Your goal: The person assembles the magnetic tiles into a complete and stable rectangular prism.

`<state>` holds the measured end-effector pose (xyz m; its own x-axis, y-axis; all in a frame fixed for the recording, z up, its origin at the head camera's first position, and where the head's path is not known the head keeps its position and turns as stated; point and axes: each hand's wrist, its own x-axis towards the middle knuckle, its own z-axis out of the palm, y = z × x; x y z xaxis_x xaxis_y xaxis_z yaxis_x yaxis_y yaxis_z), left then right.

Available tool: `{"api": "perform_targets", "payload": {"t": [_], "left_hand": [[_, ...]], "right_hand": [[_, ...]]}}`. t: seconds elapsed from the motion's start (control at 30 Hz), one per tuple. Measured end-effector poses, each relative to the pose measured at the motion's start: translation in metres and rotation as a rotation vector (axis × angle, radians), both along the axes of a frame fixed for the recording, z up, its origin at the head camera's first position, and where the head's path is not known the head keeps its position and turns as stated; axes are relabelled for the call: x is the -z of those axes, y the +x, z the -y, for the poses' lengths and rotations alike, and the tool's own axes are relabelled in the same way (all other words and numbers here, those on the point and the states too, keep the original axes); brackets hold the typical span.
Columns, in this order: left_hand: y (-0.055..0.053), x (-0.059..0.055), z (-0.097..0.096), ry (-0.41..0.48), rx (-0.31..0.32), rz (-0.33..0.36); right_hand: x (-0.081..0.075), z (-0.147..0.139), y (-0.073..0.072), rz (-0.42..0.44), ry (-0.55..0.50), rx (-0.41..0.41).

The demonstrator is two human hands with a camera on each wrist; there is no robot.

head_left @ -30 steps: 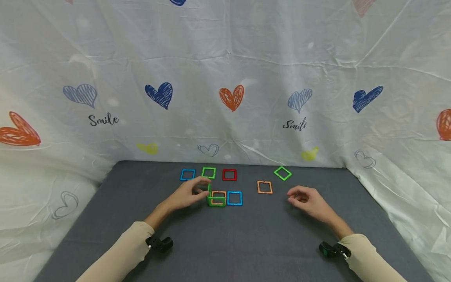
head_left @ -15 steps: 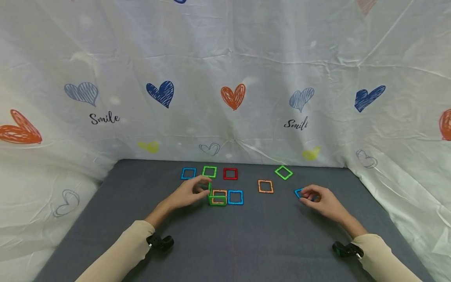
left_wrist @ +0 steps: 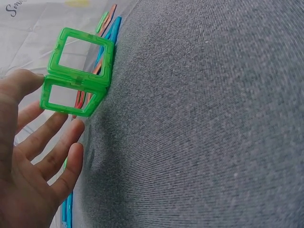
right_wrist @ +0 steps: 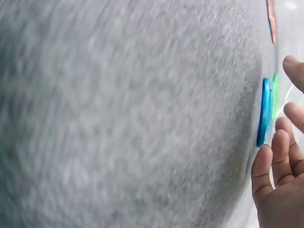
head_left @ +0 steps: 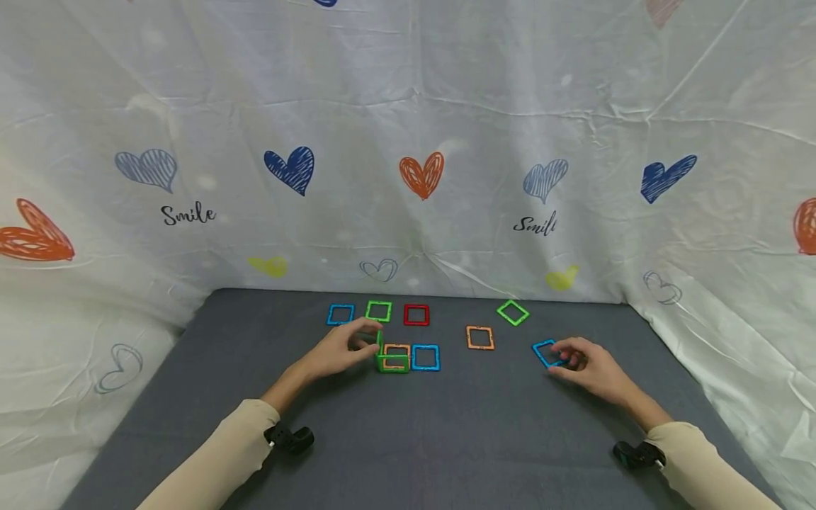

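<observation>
Two green magnetic tiles stand upright, joined at a corner, on an orange tile point(head_left: 397, 346) lying flat. The left-side green tile point(left_wrist: 69, 81) is pinched near its outer edge by the thumb and fingers of my left hand point(head_left: 338, 348). The front green tile point(left_wrist: 80, 73) faces me. A flat blue tile point(head_left: 426, 369) adjoins the orange one. Over at the right, my right hand point(head_left: 593, 368) is beside another blue tile point(head_left: 540, 357), its loosely bent fingers overlapping that tile's right side in the head view. In the right wrist view, thumb and fingers are spread apart.
Along the back of the dark grey table point(head_left: 433, 446) lie blue point(head_left: 341, 324), green point(head_left: 379, 320) and red point(head_left: 416, 324) tiles. An orange tile point(head_left: 480, 347) and a turned green tile point(head_left: 513, 324) lie toward the right. A white curtain point(head_left: 408, 106) with hearts surrounds the table.
My right hand has moved to the right, and the blue tile it covered now shows mostly uncovered. My left hand stays at the green tiles.
</observation>
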<state>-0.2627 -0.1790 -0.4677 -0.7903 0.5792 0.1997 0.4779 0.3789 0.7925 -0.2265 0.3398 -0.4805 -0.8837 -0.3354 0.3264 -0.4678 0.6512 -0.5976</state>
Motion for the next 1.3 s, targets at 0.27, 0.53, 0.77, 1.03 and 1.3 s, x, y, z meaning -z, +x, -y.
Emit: {"api": "perform_targets", "payload": {"t": [0.27,0.53,0.77,1.03,1.3], "left_hand": [[-0.0004,0.0025,0.0015,0.004,0.004,0.01],[-0.0005,0.0018,0.0015,0.021,0.004,0.026],[0.0013,0.0009,0.001,0.037,0.003,0.016],[0.0016,0.0018,0.0011,0.034,0.001,0.023],[-0.001,0.0018,-0.0001,0.017,-0.001,0.02]], "right_hand": [[0.004,-0.0046,-0.0053,-0.001,0.028,-0.026],[0.0069,-0.0044,-0.0103,0.006,0.064,0.002],[0.0066,-0.0033,-0.0105,-0.011,0.076,0.013],[0.0078,-0.0023,-0.0085,-0.032,0.044,-0.002],[0.0045,0.001,-0.0102,-0.033,0.056,-0.027]]}}
